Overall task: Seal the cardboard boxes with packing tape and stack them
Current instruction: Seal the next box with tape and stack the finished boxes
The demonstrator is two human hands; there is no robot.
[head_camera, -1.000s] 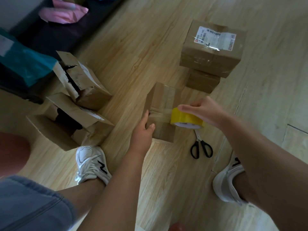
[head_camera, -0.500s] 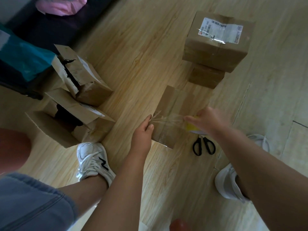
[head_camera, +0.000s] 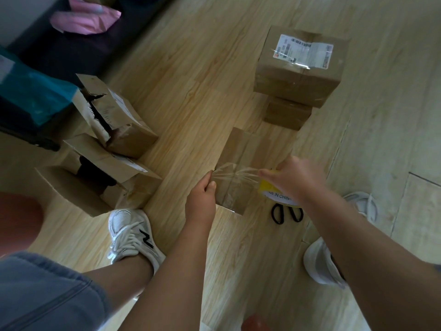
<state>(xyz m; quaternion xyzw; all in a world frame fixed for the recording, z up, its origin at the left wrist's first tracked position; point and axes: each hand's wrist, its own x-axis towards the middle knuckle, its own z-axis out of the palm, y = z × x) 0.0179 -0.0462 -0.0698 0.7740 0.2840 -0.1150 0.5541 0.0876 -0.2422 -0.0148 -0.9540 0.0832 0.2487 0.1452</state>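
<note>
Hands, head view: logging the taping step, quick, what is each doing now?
Left hand: pinches the left edge of the small box.
Right hand: grips the yellow tape roll.

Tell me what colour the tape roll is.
Yellow, with a white printed core. The tape roll shows best in the head view, under the right hand.

Dim, soft daylight brightens the pale wooden plank floor (head_camera: 191, 75) toward 1 o'clock; corners darken, edges bow, the right hand (head_camera: 296, 177) is motion-blurred.
</note>
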